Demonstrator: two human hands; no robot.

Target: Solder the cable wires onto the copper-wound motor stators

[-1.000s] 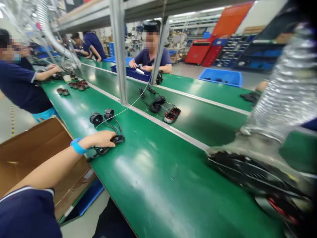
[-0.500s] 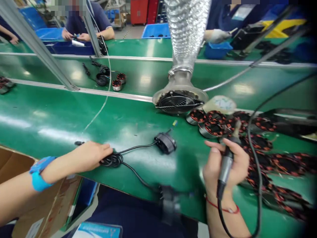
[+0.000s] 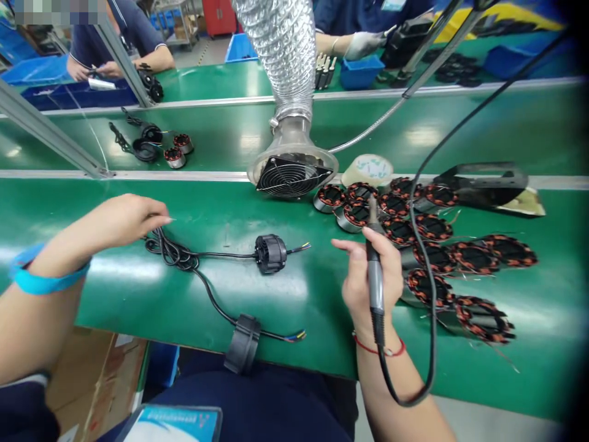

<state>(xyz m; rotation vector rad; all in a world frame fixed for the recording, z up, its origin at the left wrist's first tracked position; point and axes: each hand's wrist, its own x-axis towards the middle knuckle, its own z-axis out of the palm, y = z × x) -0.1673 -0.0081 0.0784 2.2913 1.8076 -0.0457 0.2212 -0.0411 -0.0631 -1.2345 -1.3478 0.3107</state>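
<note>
My right hand [image 3: 368, 282] grips a soldering iron [image 3: 376, 288], its tip pointing away from me above the wound motor stators [image 3: 356, 215]. My left hand [image 3: 131, 216] is closed in a pinch over the end of a bundled black cable [image 3: 172, 250]. A small bright point shows at its fingertips; what they hold is too small to name. Two cables lead from the bundle to black round housings: one [image 3: 270, 253] lies mid-bench, the other [image 3: 243, 344] at the near edge. Bare coloured wire ends [image 3: 295, 336] stick out of both housings.
A fume extractor [image 3: 294, 175] hangs over the bench from a foil duct. Several stators, a tape roll [image 3: 368, 170] and a black holder [image 3: 488, 184] lie to the right. Cardboard [image 3: 85, 368] stands below left. Co-workers' hands [image 3: 363, 46] are across the green benches.
My view has shifted right. My left hand has moved away from me, and the bundle has shifted slightly with it. The near housing has come left. My right hand still grips the iron.
</note>
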